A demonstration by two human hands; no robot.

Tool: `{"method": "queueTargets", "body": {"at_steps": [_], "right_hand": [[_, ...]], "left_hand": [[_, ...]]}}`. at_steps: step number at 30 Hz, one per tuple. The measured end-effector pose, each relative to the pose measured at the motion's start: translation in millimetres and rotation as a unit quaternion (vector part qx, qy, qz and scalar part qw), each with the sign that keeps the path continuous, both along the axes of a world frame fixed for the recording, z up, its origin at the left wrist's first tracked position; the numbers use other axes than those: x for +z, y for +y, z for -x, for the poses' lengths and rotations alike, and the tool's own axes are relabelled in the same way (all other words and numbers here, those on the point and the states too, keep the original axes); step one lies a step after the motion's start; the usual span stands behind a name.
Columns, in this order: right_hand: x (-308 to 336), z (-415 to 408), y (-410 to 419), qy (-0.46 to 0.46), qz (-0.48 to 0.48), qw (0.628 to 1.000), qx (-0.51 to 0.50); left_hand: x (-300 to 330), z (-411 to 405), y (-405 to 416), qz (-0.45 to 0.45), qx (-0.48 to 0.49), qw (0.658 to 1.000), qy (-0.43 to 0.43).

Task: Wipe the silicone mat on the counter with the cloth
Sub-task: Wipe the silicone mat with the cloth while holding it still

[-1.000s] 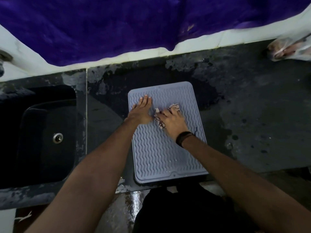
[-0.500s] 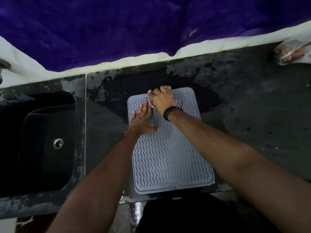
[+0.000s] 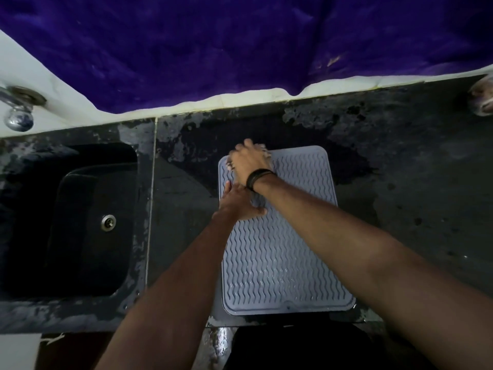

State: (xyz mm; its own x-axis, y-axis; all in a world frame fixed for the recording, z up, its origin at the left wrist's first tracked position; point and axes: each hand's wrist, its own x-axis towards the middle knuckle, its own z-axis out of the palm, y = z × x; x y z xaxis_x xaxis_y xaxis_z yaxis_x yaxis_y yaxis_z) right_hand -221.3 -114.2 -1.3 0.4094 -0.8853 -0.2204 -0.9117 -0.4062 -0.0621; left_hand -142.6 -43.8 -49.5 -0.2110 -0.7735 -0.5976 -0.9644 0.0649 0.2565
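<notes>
A grey silicone mat [image 3: 280,257] with wavy ridges lies on the dark counter [image 3: 400,188]. My right hand [image 3: 249,162] is at the mat's far left corner, gripping a small light cloth [image 3: 264,150] that is almost wholly hidden under it; only bits show past the fingers. My left hand [image 3: 237,202] rests flat on the mat's left edge just below, fingers straight, partly crossed by the right wrist with its black band.
A black sink [image 3: 80,225] with a metal drain sits to the left, a chrome tap [image 3: 18,108] above it. A purple cloth [image 3: 240,49] hangs on the wall behind. A wrapped object [image 3: 482,100] lies at the counter's far right.
My right hand with the cloth has slid from the mat's middle up to its far left corner. The left hand has stayed pressed on the mat's left side.
</notes>
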Motion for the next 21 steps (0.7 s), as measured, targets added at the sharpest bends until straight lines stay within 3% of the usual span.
{"method": "queueTargets", "body": {"at_steps": [4,8,16,21], "right_hand": [[-6,-27,2,-0.003,0.023,0.998,0.066],[-10,12,-1,0.036,0.059,0.994,0.089],[-14,125,4,0.086,0.101,0.991,0.009],[-12,136,11,0.093,0.069,0.989,-0.097]], "left_hand": [[-1,1,0,-0.022,0.019,1.000,-0.011],[2,0,0,0.006,-0.015,1.000,-0.005],[3,-2,1,0.008,-0.021,1.000,0.019],[1,-1,1,0.011,-0.027,0.999,0.016]]}}
